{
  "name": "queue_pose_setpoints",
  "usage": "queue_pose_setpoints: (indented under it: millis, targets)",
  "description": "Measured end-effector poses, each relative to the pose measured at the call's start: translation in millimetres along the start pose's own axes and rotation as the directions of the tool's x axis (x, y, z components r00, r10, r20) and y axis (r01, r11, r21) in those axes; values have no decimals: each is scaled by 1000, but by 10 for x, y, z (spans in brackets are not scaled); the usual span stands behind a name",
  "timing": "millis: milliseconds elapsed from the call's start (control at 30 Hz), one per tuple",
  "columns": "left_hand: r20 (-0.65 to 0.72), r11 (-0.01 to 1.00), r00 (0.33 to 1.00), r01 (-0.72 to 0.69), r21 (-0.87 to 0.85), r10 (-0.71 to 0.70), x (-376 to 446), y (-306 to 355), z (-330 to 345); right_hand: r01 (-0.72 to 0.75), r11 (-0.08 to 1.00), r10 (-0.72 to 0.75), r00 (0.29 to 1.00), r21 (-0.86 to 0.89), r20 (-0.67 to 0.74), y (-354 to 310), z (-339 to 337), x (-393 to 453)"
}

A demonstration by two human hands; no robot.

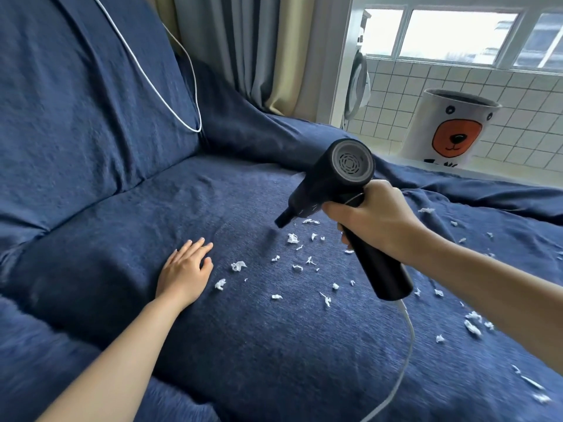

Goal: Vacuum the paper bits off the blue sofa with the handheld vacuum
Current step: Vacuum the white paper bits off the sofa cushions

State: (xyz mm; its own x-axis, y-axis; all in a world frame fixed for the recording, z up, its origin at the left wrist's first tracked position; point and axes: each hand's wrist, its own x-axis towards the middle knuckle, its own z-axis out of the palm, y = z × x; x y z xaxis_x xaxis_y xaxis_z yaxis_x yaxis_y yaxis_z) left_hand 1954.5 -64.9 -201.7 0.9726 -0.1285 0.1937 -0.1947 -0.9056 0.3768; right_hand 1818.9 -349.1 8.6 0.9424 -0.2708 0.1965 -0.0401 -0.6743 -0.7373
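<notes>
Gripping the handheld vacuum by its long black handle, the right hand has its fingers wrapped tight around the upper handle just under the motor body, likely so the index finger sits near the trigger and the wrist can steer. The grip is clamped on the vacuum; its nozzle tilts down and to the left, close over the blue sofa seat at the far edge of the paper bits, probably so suction meets the scraps head-on. Whether the nozzle touches the fabric cannot be told. The left hand lies flat, fingers straight and holding nothing, palm pressing the seat cover just left of the scraps, seemingly to keep the loose cover taut so it doesn't get sucked up. White bits are scattered between the hands and further off to the right under the right forearm, so most of the job looks undone. A white cord trails from the handle base down toward the viewer. A bear-print bin stands beyond the sofa by the tiled wall.
</notes>
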Motion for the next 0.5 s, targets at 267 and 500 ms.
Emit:
queue_pose_setpoints:
  millis: [267, 500]
  targets:
    - [-42, 998, 999, 26, -60, -29, -190, 16, -3, 7, 999, -11, 997, -54, -74, 89, -143, -123]
    - [-64, 997, 997, 38, -69, -43, -281, 67, -10, 7, 1000, -7, 999, -2, -46, 114, -125, -245]
